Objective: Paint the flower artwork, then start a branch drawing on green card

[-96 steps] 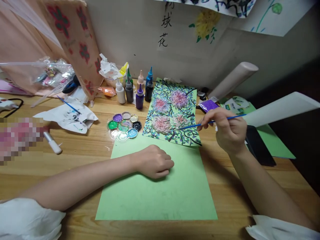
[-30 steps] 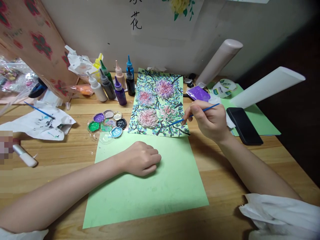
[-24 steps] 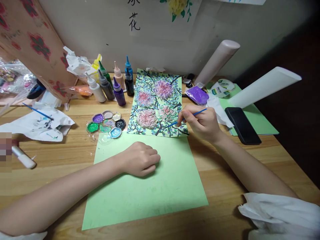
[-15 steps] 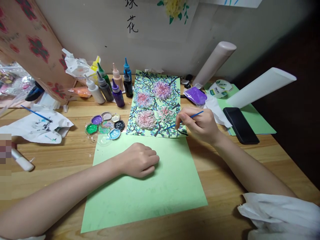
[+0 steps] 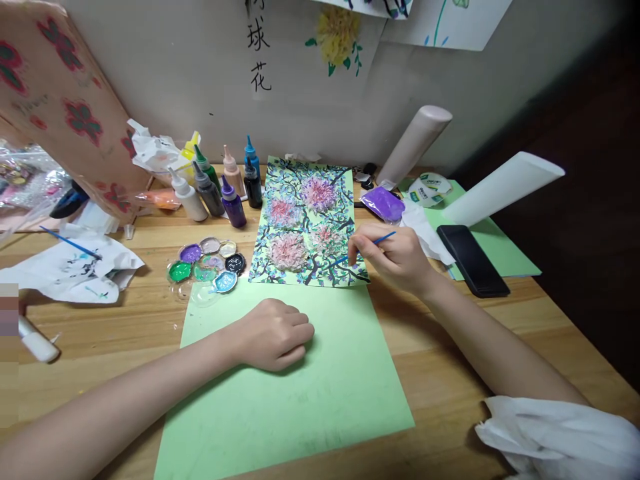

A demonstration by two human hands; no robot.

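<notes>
Between the fingers of my right hand (image 5: 395, 257) is a thin blue paintbrush (image 5: 384, 238), its tip down at the lower right of a painting (image 5: 311, 223). The painting has several fluffy pink and purple raised flowers among dark branches and small blue and purple leaves on pale green paper. My left hand (image 5: 277, 335) rests closed, knuckles up, on a green sheet (image 5: 300, 413) in front of the painting; its fingertips are curled out of sight. Left of the painting lies a flower-shaped palette (image 5: 205, 267) with purple, green, black and light blue paint in its wells.
Several paint bottles (image 5: 233, 205) stand behind the palette. A stained tissue (image 5: 75, 267) with another brush lies at the left. To the right are a purple packet (image 5: 384, 203), a roll of tape (image 5: 429, 190), a black phone (image 5: 473, 260) and two upright tubes (image 5: 505, 188).
The view has tilted up slightly, so everything sits lower in the picture. My right hand still holds the brush at the painting's lower right; my left hand stays closed on the green sheet.
</notes>
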